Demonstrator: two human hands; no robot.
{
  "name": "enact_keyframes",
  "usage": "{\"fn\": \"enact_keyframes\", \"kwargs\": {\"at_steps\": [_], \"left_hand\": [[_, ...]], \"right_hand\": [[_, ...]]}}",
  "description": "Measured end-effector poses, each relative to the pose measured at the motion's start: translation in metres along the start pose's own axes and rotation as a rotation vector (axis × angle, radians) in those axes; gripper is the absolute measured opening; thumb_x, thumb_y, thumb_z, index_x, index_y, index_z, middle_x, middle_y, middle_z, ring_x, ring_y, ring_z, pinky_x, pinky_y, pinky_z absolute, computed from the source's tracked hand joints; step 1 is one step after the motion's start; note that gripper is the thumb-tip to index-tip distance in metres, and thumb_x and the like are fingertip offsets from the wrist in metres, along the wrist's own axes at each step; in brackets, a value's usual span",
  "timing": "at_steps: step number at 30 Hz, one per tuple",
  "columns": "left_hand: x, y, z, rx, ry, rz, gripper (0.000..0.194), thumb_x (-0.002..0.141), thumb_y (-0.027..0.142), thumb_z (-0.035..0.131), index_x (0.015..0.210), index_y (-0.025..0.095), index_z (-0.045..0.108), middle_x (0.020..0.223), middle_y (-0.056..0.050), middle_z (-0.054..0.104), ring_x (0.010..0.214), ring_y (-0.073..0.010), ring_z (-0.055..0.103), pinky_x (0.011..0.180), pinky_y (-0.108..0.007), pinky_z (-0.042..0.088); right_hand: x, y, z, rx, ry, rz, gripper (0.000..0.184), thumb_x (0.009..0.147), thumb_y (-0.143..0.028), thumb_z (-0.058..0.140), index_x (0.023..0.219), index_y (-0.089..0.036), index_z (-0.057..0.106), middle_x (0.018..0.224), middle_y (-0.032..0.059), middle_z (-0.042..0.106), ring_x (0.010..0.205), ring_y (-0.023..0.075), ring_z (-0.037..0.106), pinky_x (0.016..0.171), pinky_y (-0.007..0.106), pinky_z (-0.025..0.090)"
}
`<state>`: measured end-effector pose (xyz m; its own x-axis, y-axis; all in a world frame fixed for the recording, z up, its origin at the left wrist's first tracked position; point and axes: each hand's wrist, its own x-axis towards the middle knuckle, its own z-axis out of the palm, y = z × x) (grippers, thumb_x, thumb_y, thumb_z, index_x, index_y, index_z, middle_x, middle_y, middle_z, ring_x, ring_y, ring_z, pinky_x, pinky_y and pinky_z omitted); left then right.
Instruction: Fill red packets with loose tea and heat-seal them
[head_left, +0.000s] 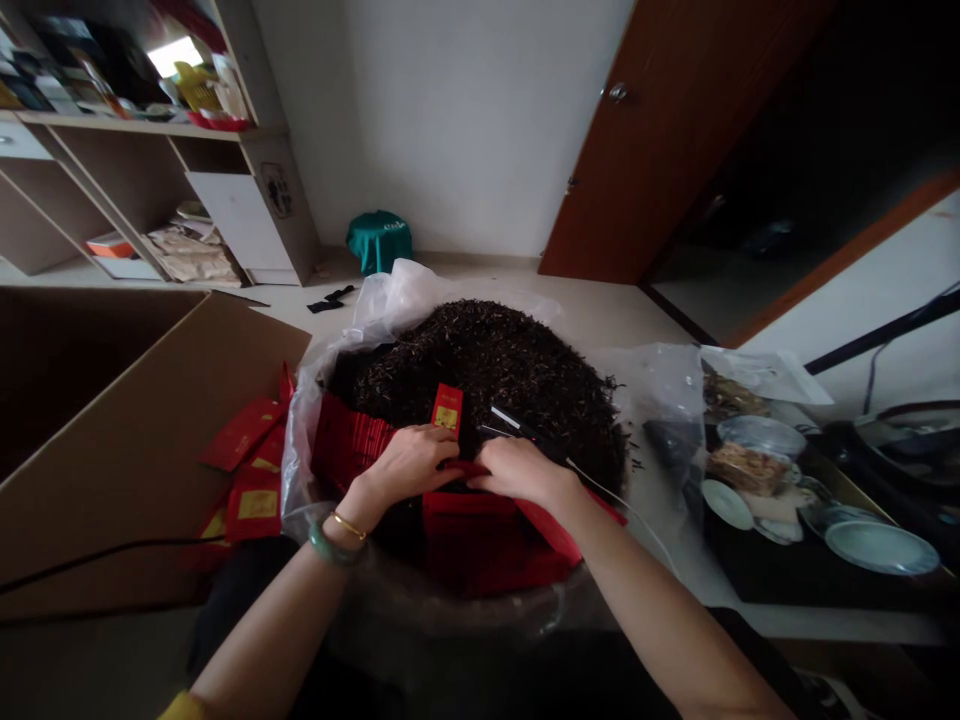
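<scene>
Both hands meet over a wide, plastic-lined container heaped with dark dried leaves [502, 350] that look like loose tea. My left hand [412, 458], with a jade bangle and a gold bracelet at the wrist, has its fingers closed on a red packet [466, 467]. Opposite it, my right hand [517, 466] pinches the same packet, which the fingers partly cover. Just beyond the left fingers stands a red packet with a gold label [448, 405]. A row of red packets [349, 440] lies left of the hands, and another red stack [472, 535] is nearer my body.
A dark object with a white strip [506, 415] rests on the leaves by my right hand. Labelled red packets [253, 503] lie beside a large cardboard box [150, 400] at left. At right, a dark low table [780, 575] bears plastic tubs and lids. A green-covered bin [380, 240] stands behind.
</scene>
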<state>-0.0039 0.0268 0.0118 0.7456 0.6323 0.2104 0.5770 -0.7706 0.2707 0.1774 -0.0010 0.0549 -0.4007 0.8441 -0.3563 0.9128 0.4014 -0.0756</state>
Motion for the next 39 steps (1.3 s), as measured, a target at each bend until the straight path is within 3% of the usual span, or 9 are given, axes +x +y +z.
{"fn": "enact_keyframes", "kwargs": {"at_steps": [6, 13, 17, 21, 29, 35, 39], "left_hand": [[-0.001, -0.005, 0.003, 0.023, 0.034, -0.002, 0.019, 0.085, 0.037, 0.057, 0.087, 0.020, 0.066, 0.091, -0.005, 0.063, 0.086, -0.0162, 0.061, 0.076, -0.024, 0.048], [0.002, 0.000, 0.003, 0.011, -0.028, -0.020, 0.014, 0.084, 0.031, 0.058, 0.086, 0.019, 0.066, 0.097, -0.005, 0.065, 0.086, -0.0177, 0.063, 0.072, -0.025, 0.049], [0.004, 0.001, 0.002, -0.130, 0.026, -0.035, 0.010, 0.085, 0.024, 0.056, 0.085, 0.017, 0.064, 0.084, -0.004, 0.066, 0.080, -0.0163, 0.063, 0.072, -0.024, 0.048], [0.006, 0.000, -0.002, -0.323, 0.147, -0.157, 0.008, 0.081, 0.021, 0.061, 0.087, 0.018, 0.064, 0.083, -0.002, 0.069, 0.074, -0.0149, 0.063, 0.069, -0.023, 0.047], [0.007, -0.001, 0.001, -0.510, 0.172, -0.261, 0.013, 0.075, 0.019, 0.065, 0.087, 0.017, 0.067, 0.084, -0.002, 0.071, 0.074, -0.0151, 0.064, 0.068, -0.024, 0.049], [0.007, -0.007, 0.007, -0.764, 0.257, -0.330, 0.027, 0.071, 0.022, 0.068, 0.097, 0.016, 0.065, 0.091, -0.004, 0.071, 0.083, -0.0170, 0.065, 0.074, -0.026, 0.052], [0.010, -0.010, 0.008, -0.833, 0.299, -0.446, 0.035, 0.066, 0.023, 0.072, 0.100, 0.014, 0.067, 0.081, -0.005, 0.072, 0.077, -0.0178, 0.066, 0.073, -0.029, 0.053]], "right_hand": [[0.001, 0.006, -0.002, 0.029, 0.233, -0.021, 0.019, 0.085, -0.032, 0.058, 0.102, -0.025, 0.065, 0.099, 0.0043, 0.066, 0.085, 0.0194, 0.066, 0.069, 0.026, 0.046], [0.003, 0.009, 0.006, 0.072, 0.133, -0.022, 0.025, 0.088, -0.040, 0.053, 0.090, -0.026, 0.072, 0.090, 0.0050, 0.061, 0.080, 0.0184, 0.063, 0.068, 0.027, 0.044], [0.005, 0.012, 0.006, 0.219, 0.311, -0.063, 0.012, 0.083, -0.030, 0.063, 0.085, -0.021, 0.071, 0.093, 0.0037, 0.058, 0.080, 0.0142, 0.058, 0.070, 0.024, 0.043], [0.013, 0.017, 0.009, 0.431, 0.443, -0.098, 0.009, 0.077, -0.016, 0.068, 0.086, -0.017, 0.065, 0.083, 0.0009, 0.059, 0.076, 0.0127, 0.057, 0.071, 0.023, 0.042], [0.013, 0.019, 0.011, 0.432, 0.335, -0.142, 0.006, 0.080, -0.022, 0.065, 0.083, -0.018, 0.068, 0.083, 0.0030, 0.064, 0.077, 0.0147, 0.060, 0.072, 0.026, 0.043], [0.021, 0.023, 0.019, 0.694, 0.490, -0.011, 0.044, 0.070, -0.014, 0.071, 0.111, -0.019, 0.059, 0.083, 0.0007, 0.068, 0.076, 0.0143, 0.063, 0.073, 0.025, 0.047], [0.025, 0.028, 0.022, 0.717, 0.522, -0.024, 0.012, 0.070, -0.016, 0.072, 0.082, -0.017, 0.071, 0.078, 0.0023, 0.069, 0.073, 0.0145, 0.063, 0.070, 0.025, 0.047]]}}
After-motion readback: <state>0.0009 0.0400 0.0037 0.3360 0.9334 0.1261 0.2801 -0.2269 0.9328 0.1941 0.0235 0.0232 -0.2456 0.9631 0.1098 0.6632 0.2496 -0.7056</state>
